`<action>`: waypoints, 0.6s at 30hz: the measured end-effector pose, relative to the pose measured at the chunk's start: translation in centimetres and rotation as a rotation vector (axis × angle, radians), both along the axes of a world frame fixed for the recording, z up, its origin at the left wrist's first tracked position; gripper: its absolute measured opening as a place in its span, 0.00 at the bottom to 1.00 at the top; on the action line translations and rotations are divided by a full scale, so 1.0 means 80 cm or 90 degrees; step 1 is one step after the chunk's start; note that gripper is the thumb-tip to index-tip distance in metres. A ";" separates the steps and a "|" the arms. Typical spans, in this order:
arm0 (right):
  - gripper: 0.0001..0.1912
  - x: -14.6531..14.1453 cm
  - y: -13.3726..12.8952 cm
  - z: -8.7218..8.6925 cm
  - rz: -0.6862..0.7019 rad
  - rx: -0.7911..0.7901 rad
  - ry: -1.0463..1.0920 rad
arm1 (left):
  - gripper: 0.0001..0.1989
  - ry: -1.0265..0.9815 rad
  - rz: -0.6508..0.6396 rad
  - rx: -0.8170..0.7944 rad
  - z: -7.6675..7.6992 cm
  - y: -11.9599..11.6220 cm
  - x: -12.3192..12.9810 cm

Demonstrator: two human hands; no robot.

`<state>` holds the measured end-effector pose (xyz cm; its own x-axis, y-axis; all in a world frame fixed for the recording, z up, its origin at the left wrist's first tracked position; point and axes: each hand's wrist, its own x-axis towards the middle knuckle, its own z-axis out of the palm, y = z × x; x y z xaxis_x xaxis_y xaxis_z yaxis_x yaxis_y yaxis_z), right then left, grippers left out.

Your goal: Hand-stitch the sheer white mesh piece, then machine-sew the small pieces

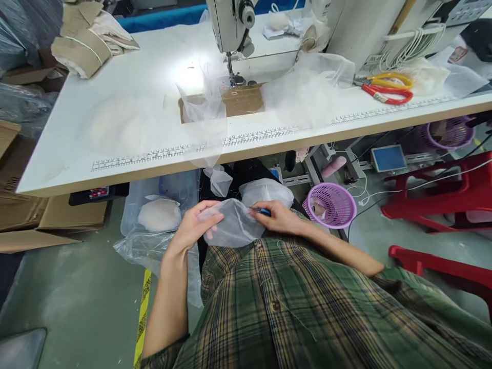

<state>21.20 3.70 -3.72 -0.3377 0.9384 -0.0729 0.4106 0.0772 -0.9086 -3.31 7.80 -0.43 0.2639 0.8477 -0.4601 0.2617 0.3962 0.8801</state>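
Above my lap I hold a piece of sheer white fabric (234, 225) in both hands. Its left edge is pinched between the thumb and fingers of my left hand (196, 225). My right hand (274, 218) is closed around small blue thread snips (263, 211), whose tip lies at the fabric's right edge; the fingers partly cover them. Another sheer white piece (267, 191) rests on my lap just beyond my right hand. A narrow sheer strip (219, 180) hangs over the table's front edge toward my lap.
A sewing machine (232, 25) stands on the white table (146, 118), with sheer fabric (303, 92) and red- and yellow-handled scissors (388, 88) to its right. Below are a clear plastic bin (132, 205) with white pieces at left, and a purple basket (332, 205) and red stools (430, 200) at right.
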 end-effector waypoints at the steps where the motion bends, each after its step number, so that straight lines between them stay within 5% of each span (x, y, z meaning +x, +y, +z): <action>1: 0.13 -0.011 0.001 -0.001 0.020 0.006 -0.032 | 0.27 0.020 0.017 0.001 0.003 -0.005 -0.011; 5: 0.14 -0.039 0.005 -0.006 0.086 0.045 -0.168 | 0.28 0.066 0.080 0.011 0.000 -0.020 -0.040; 10: 0.21 -0.039 0.007 -0.009 0.086 0.066 -0.260 | 0.28 0.110 0.120 0.035 -0.028 -0.022 -0.047; 15: 0.15 -0.013 -0.010 0.035 0.037 0.049 -0.009 | 0.26 0.166 0.065 0.091 -0.049 -0.016 -0.055; 18: 0.17 0.016 -0.033 0.076 -0.054 0.148 0.130 | 0.24 0.258 0.040 0.206 -0.052 -0.009 -0.066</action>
